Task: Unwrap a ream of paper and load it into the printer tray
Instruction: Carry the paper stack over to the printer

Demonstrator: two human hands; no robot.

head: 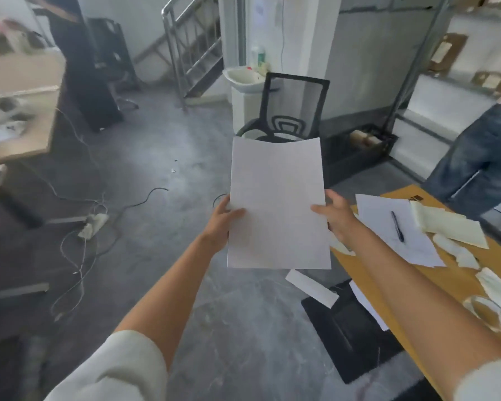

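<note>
The unwrapping looks done: torn cream wrapper pieces (449, 227) lie strewn along the counter (368, 273) toward its right side, beside a loose sheet with a pen (397, 226) on it. And here is the paper stack (276, 204), bare and out in the open, held up over the floor just off the counter's left edge. The left hand (223, 218) has its grip clamped on the stack's left edge, thumb on top; the right hand (334, 215) grips the right edge the same way. So both hands are full of paper.

What is left, I'd say, is the loading itself. No printer tray shows clearly from here, so the carry and the insert both seem ahead.

The stack looks clean white, edges squared, the far end curving slightly upward. It seems thin, less than a full ream, though the thickness is hard to read from above.
</note>
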